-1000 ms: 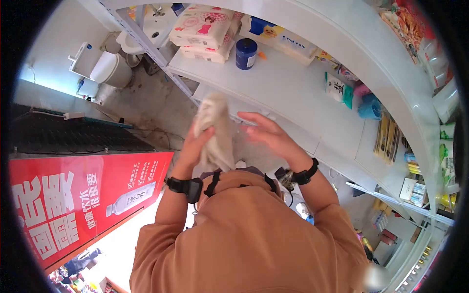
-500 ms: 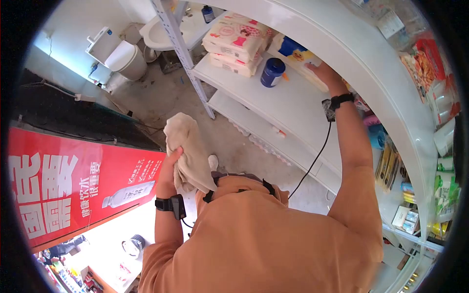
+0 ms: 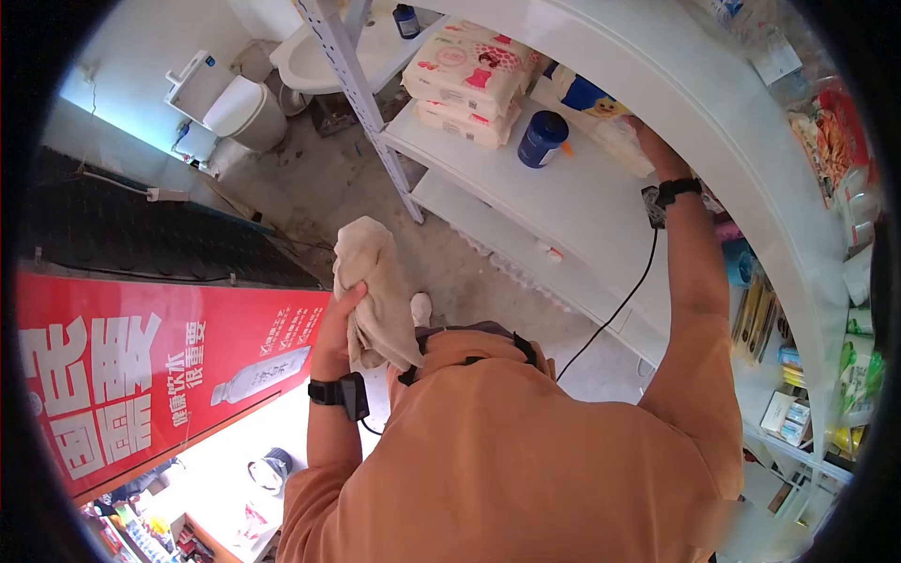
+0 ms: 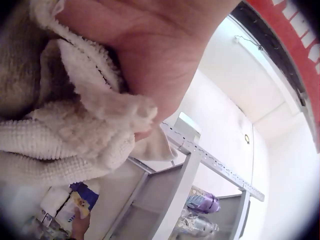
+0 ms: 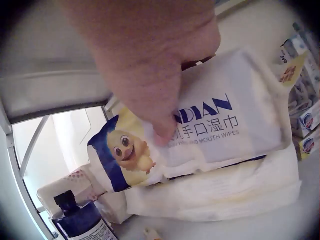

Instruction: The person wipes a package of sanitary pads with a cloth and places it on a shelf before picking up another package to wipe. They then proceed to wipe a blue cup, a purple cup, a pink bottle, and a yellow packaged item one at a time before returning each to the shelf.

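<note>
My left hand (image 3: 340,319) grips a bunched beige towel (image 3: 377,296) over the floor beside the shelf. In the left wrist view the towel (image 4: 65,142) hangs in thick, ribbed folds against the palm. Reaching under the upper shelf, my right hand (image 3: 663,152) is on a pack of hand and mouth wipes (image 5: 220,115) with a yellow chick on it. In the right wrist view the thumb presses the pack's front while the other fingers are hidden behind its top edge. Another white pack (image 5: 220,195) lies directly beneath it.
A dark blue bottle (image 3: 542,139) and stacked pink-and-white packs (image 3: 469,80) stand left of the wipes on the white shelf (image 3: 582,220). The upper shelf's edge (image 3: 694,103) curves over my right arm. A red sign panel (image 3: 178,366) stands at left; a black cable (image 3: 619,305) hangs from the right wrist.
The right hand has gone from beside the towel up to the wipes at the back of the shelf. The left hand has shifted leftward, still holding the towel.
</note>
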Available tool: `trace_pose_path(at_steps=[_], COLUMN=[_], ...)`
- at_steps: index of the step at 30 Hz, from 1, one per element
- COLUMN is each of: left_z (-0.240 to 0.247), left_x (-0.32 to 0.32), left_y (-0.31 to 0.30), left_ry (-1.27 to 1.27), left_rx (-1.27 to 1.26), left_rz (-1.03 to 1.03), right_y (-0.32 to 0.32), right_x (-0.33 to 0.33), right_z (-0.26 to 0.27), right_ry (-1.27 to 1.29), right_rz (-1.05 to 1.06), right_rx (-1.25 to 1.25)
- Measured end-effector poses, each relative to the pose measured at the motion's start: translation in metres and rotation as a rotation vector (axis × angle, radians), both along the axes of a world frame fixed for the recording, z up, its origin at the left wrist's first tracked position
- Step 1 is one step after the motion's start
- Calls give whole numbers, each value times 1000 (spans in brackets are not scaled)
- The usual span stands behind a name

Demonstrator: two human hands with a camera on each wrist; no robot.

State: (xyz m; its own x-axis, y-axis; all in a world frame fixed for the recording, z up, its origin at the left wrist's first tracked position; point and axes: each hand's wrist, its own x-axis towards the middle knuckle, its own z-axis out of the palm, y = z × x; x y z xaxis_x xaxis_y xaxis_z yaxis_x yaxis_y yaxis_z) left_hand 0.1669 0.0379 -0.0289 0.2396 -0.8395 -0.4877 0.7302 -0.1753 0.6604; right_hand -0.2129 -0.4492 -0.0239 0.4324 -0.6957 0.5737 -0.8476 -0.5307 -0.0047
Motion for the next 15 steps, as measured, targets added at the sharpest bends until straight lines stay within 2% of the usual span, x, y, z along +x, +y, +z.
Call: trace_pose_path(at_steps=[4,7,15], left_z=[-5,9,5], left_x=[7,4,7], left_y=[-16,-32,-51], left_ry=[-37,-78,-85], left_rx=[-10,18,-13], left_rz=[-48,-93,-149], right_y=[3,11,75], right_x=[-14,-28,-62], right_z=[-2,6,61], right_ry=[-7,18,163], right_rz=[-26,-68,-231], right_rx=[-90,-95,4])
